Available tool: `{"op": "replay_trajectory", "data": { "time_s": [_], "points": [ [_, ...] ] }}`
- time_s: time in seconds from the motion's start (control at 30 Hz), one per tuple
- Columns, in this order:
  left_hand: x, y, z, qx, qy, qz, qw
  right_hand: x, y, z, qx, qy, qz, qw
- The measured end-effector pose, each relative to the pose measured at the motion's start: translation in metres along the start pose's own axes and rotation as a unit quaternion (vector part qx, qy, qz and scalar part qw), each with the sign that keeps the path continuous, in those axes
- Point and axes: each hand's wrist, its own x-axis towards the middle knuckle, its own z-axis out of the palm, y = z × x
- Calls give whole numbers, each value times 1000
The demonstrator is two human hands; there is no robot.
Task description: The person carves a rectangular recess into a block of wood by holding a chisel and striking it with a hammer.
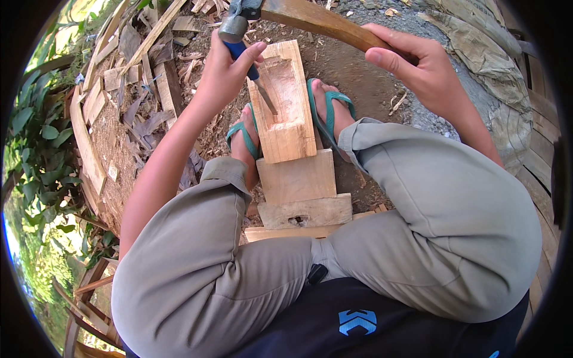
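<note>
The person is sitting low over a pale wooden block [285,98] that is lying on the dirt ground [352,77], just above the picture's centre at about 12 o'clock. The block's upper face is hollowed into a shallow trough, and it is being pinned between two feet in green flip-flops [331,113], one at its 9 o'clock side and one at its 3 o'clock side.

The left hand [224,74] is clamping its fingers around the blue handle of a chisel [253,74], at 10 o'clock from the block; the steel blade is slanting down into the hollow. The right hand [412,62], at 2 o'clock from the block, is wrapping tightly around the brown wooden handle of a hammer [310,18], whose metal head is sitting right over the chisel's top end; whether they are touching cannot be told.

Two flatter boards [298,179] are lying stepped under the block's near end, toward 6 o'clock. Wood offcuts and strips [119,77] are littering the ground at 9 to 11 o'clock, with green leaves beyond.
</note>
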Motion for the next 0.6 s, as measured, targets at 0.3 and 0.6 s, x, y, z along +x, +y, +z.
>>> {"op": "replay_trajectory", "data": {
  "time_s": [0.3,0.6],
  "points": [
    [28,-23,10,106,-46,-52,992,21,6,5,-89,-20,-24,996],
    [55,-45,19,194,-44,-6,980,104,40,7,-158,-87,13,984]
  ]
}}
